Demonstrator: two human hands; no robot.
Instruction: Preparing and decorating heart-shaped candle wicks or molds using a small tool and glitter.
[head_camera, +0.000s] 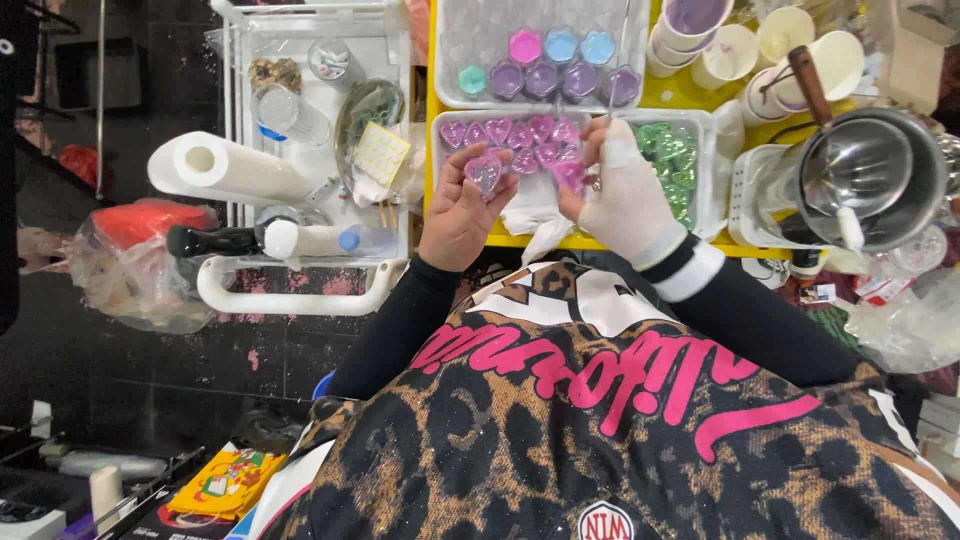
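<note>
My left hand (458, 210) holds a small purple heart-shaped piece (484, 172) over the near edge of a clear tray (705, 205). My right hand (628, 196), in a white glove, pinches a thin metal tool (613, 70) that points up and away, next to a pink heart (570, 175). The tray holds several pink and purple hearts (520, 132) on the left and green hearts (668, 150) on the right. A white cloth (532, 215) lies between my hands.
A second clear tray (441, 60) behind holds hexagon pieces in teal, pink, blue and purple. Paper cups (745, 50) and a steel pot (870, 175) stand at the right. A white cart (300, 280) at the left carries a paper roll (225, 168), bottles and jars.
</note>
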